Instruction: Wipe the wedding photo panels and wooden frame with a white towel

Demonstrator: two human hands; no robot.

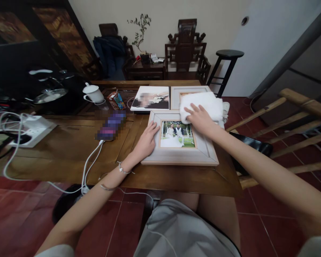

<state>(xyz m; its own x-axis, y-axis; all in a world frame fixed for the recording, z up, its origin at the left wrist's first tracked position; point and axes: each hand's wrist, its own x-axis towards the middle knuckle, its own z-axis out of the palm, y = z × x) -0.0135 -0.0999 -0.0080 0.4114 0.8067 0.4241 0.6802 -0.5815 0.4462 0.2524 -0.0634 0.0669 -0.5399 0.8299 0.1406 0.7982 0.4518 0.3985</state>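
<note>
A picture frame with a wide pale border lies face up near the table's front edge, a photo of two people in its middle. My left hand rests on the left border, fingers stretched out over it. A folded white towel covers the frame's upper right corner and part of a second pale frame behind. My right hand holds the towel against the frame from above, its fingers over the cloth. Left of the second frame lies a white photo panel, its picture partly blurred out.
On the wooden table lie a phone with a white cable, a small box, a lidded white cup, a power strip and a pot. A wooden chair stands close at the right.
</note>
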